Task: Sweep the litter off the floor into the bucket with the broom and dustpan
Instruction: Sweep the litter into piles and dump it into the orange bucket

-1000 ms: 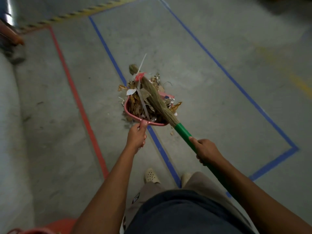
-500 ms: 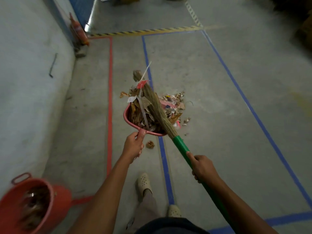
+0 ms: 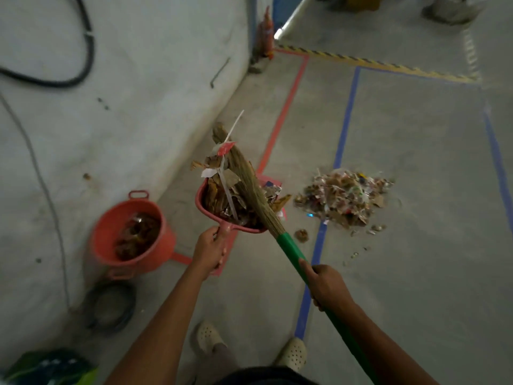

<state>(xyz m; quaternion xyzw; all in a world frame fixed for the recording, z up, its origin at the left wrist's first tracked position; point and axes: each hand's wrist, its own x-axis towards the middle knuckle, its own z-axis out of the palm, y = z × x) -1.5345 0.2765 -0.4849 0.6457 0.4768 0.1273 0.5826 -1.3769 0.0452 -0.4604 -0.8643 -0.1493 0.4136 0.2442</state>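
Note:
My left hand (image 3: 209, 250) grips the handle of a pink dustpan (image 3: 204, 202) held up off the floor and heaped with dry leaves and paper scraps. My right hand (image 3: 326, 284) grips the green handle of a straw broom (image 3: 251, 187), whose bristles lie across the load in the pan. An orange bucket (image 3: 104, 226) stands on the floor by the wall, left of the dustpan, with litter inside. A litter pile (image 3: 344, 197) lies on the floor to the right, between the blue tape lines.
A grey wall (image 3: 125, 93) runs along the left with a black cable. A dark round object (image 3: 109, 304) lies below the bucket, and a green bag (image 3: 50, 365) at the bottom left. Red and blue tape lines cross the floor. My feet (image 3: 208, 336) stand below.
The view has swung left and I have turned toward the wall; the loaded dustpan and broom have come closer to the orange bucket, leaving the litter pile off to the right.

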